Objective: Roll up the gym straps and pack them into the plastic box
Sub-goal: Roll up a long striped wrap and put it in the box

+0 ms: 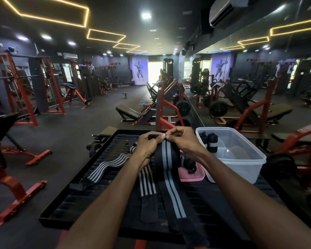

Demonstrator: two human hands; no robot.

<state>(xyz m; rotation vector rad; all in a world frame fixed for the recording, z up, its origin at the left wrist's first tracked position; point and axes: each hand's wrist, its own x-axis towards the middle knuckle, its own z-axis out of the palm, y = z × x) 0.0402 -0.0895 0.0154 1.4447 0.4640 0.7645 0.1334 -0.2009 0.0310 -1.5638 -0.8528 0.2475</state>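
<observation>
1. While both hands are pinching its far end, the blue-striped strap [169,169] is trailing toward the viewer; left hand [148,143] and right hand [184,139] fingers are curling on it.
2. Two grey-striped straps [104,168] are lying left of the fingers on the surface [79,203].
3. Right of the fingers, one plastic box [241,159] is holding two rolled straps [212,141].

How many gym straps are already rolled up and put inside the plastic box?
2. Both rolled straps stand at the far-left corner of the plastic box: one against the left wall, the other just right of it. Others may be hidden behind them.
</observation>
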